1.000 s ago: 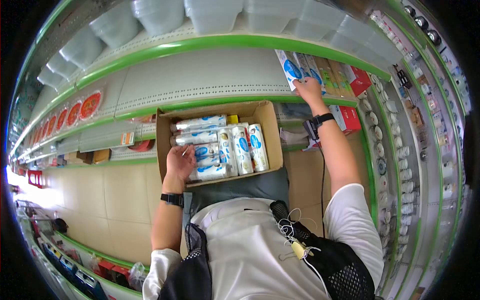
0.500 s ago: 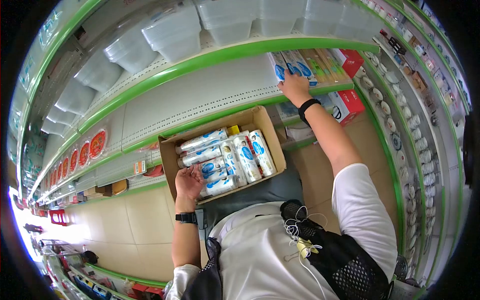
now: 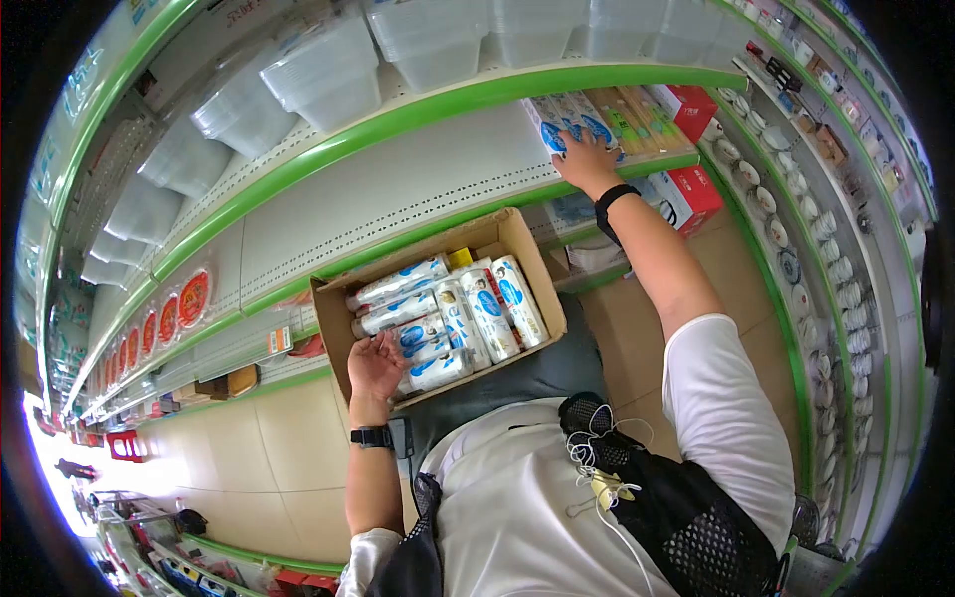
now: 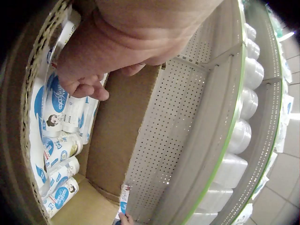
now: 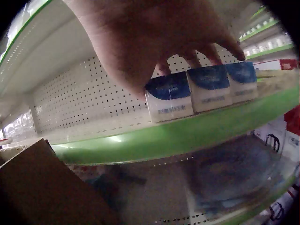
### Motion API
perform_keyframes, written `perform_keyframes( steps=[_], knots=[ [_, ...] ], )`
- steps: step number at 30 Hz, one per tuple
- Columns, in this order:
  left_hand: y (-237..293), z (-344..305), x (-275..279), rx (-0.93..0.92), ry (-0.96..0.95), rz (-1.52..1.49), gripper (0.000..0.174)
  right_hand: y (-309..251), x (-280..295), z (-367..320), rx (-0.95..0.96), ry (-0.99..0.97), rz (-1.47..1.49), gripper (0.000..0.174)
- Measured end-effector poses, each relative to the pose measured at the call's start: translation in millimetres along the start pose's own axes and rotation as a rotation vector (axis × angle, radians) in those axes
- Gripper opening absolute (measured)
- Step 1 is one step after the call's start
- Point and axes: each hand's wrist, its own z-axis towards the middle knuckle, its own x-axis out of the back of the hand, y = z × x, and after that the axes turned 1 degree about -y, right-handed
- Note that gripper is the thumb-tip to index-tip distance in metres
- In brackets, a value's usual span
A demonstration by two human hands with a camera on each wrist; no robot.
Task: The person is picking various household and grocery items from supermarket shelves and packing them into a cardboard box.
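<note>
Three white-and-blue boxes stand side by side at the shelf's front edge, the leftmost box (image 5: 169, 97) under the thumb side of my right hand (image 5: 164, 37). In the head view my right hand (image 3: 587, 162) lies over these boxes with its fingers spread across their tops. A cardboard box (image 3: 542, 264) holds several white-and-blue wrapped rolls (image 3: 490, 310). My left hand (image 3: 376, 366) is over the box's left side, palm up with fingers loosely bent; in the left wrist view the hand (image 4: 89, 70) hangs above the rolls (image 4: 61, 197) and grips nothing visible.
Packs with green labels (image 3: 629, 124) and a red box (image 3: 686, 107) stand right of the boxes. Clear plastic tubs (image 3: 323, 75) line the shelf above. Red round items (image 3: 194, 298) hang at the left. The green shelf edge (image 3: 398, 239) runs behind the cardboard box.
The leftmost white-and-blue box, tilted in my right hand earlier, now lies in line against the others. My right hand has shifted from its end onto the tops. My left hand has barely moved.
</note>
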Motion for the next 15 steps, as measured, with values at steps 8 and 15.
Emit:
perform_keyframes(
  steps=[8, 15],
  knots=[
    [0.2, 0.6, 2.6, 0.008, -0.041, -0.005, 0.031, 2.3, 5.7, 4.8, -0.035, -0.07, 0.024, 0.063],
    [0.2, -1.4, 1.2, 0.006, -0.065, -0.01, 0.031, 6.1, 5.3, 5.4, 0.005, -0.077, 0.042, 0.064]
  ],
)
